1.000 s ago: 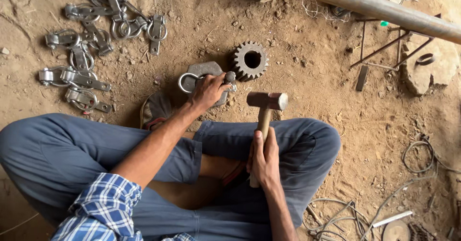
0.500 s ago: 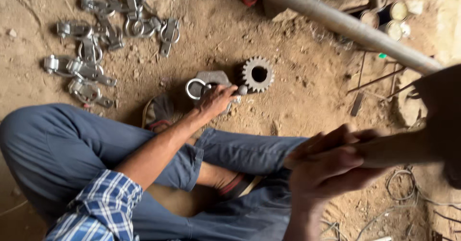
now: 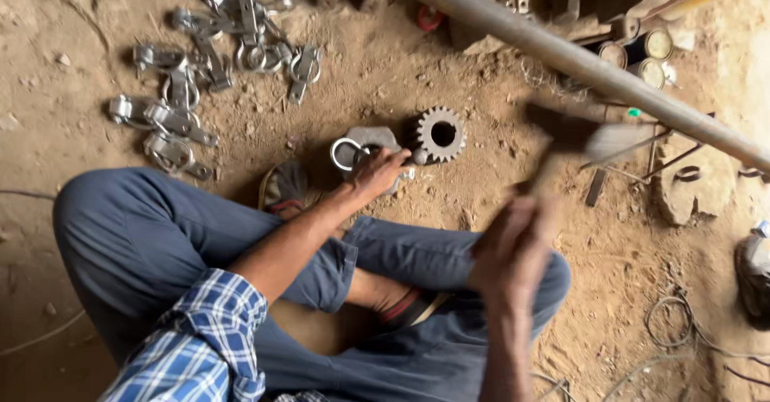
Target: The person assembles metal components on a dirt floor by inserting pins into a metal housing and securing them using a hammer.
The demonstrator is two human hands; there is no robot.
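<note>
Clenched round a wooden handle, the right hand held a hammer raised and blurred above the dirt floor, while the left hand pinned a grey metal clamp piece against the toothed gear near the floor's middle. The strike had not landed, and a heap of similar clamps lay toward the far left corner — whether finished or waiting, I could not tell. Motion blur smeared the hammer head, and the left fingers hid where clamp met gear.

Bare dirt floor; on it a toothed gear, heaped metal clamps, wire coils.
</note>
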